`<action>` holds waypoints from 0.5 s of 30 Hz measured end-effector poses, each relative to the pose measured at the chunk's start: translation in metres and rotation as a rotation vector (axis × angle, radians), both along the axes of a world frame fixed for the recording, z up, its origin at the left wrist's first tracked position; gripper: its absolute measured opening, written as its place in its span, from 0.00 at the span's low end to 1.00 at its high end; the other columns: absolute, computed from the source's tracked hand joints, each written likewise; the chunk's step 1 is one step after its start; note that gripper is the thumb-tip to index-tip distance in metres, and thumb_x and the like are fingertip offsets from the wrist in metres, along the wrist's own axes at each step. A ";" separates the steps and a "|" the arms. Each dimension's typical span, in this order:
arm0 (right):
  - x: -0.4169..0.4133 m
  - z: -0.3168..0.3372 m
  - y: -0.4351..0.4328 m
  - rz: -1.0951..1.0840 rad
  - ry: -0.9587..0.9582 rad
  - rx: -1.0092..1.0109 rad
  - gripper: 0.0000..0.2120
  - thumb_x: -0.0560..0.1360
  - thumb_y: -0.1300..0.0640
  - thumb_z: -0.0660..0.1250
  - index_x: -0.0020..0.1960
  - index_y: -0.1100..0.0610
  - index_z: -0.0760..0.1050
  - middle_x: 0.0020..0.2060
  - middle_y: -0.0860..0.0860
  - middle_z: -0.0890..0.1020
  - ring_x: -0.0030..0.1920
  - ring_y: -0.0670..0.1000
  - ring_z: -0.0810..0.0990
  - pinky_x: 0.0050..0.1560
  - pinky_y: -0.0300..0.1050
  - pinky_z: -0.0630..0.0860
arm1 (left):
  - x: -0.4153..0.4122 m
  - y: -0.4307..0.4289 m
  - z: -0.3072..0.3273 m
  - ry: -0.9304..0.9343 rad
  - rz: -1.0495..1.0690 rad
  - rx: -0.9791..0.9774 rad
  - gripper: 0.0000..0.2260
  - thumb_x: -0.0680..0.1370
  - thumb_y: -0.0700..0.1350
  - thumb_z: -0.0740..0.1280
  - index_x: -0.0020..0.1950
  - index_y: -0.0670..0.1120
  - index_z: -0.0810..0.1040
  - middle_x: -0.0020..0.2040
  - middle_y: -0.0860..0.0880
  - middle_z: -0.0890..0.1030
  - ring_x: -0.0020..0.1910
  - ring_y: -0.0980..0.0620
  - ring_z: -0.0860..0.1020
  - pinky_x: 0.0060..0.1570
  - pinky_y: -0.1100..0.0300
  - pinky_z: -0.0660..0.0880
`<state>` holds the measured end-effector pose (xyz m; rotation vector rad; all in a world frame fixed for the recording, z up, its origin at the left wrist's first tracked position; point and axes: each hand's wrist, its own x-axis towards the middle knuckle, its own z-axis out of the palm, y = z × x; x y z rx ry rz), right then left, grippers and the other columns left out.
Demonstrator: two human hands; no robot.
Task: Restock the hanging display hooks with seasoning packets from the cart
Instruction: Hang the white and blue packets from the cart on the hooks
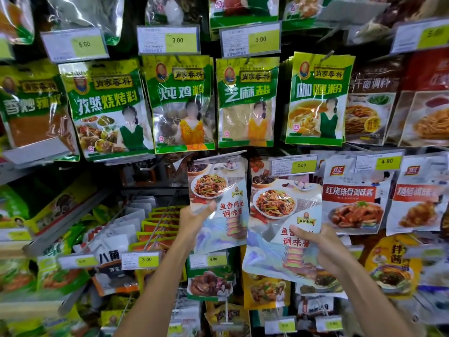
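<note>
Nearest, the left hand (pixel 194 220) pinches a glossy pale-blue seasoning packet (pixel 218 190) printed with a plate of shredded pork. It holds the packet's left edge, thumb pressed on the front and the other fingers hidden behind. The right hand (pixel 323 249) grips a second packet (pixel 274 207) of the same print near its lower right corner. Its thumb lies across the front and its fingers curl out of sight behind. I cannot tell whether it holds one packet or several. Both packets rise upright above the thumbs, side by side and nearly touching.

Just past the top of the second packet hangs a white-and-yellow price tag (pixel 294 165) marked 3.00. Beside it, between the two held packets, peeks a hanging packet (pixel 261 177) of the same print. Right of the right hand's fingers hang red-and-white sauce packets (pixel 349 198). Farthest, above both hands, runs a row of green-and-yellow spice packets (pixel 245 103).

The step in hand looks like hanging. Stock is already up from the cart, which is out of view, but not yet on a hook. The next move likely calls for lifting one packet and threading its top hole onto the hook tip by that tag. Neither the hole nor the tip shows clearly.
</note>
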<state>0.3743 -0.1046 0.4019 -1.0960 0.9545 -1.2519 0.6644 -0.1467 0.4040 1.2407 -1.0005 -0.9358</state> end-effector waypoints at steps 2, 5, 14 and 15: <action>-0.001 -0.001 -0.003 0.012 -0.001 0.002 0.16 0.63 0.61 0.74 0.50 0.63 0.79 0.45 0.60 0.85 0.44 0.56 0.86 0.38 0.46 0.82 | -0.001 -0.002 -0.001 0.001 0.008 -0.002 0.08 0.71 0.46 0.74 0.45 0.42 0.82 0.43 0.45 0.85 0.43 0.47 0.84 0.38 0.58 0.80; 0.000 -0.003 -0.006 0.028 -0.001 0.004 0.16 0.63 0.60 0.74 0.50 0.62 0.79 0.46 0.60 0.85 0.46 0.56 0.85 0.42 0.48 0.83 | -0.004 -0.003 0.001 -0.023 0.039 0.004 0.10 0.72 0.47 0.73 0.47 0.41 0.82 0.46 0.43 0.84 0.45 0.47 0.83 0.42 0.55 0.81; 0.043 0.006 -0.015 0.172 0.010 -0.018 0.17 0.63 0.61 0.74 0.50 0.64 0.79 0.45 0.59 0.86 0.43 0.55 0.86 0.37 0.42 0.81 | 0.020 0.027 0.001 -0.512 0.181 -0.061 0.18 0.76 0.48 0.69 0.31 0.39 0.71 0.26 0.42 0.70 0.29 0.47 0.71 0.34 0.53 0.66; 0.053 0.008 -0.017 0.196 0.011 -0.025 0.17 0.63 0.61 0.75 0.50 0.64 0.79 0.45 0.59 0.86 0.44 0.55 0.86 0.37 0.42 0.80 | 0.027 0.034 0.000 -0.565 0.187 -0.084 0.17 0.77 0.46 0.68 0.32 0.39 0.73 0.28 0.42 0.74 0.30 0.47 0.73 0.35 0.52 0.68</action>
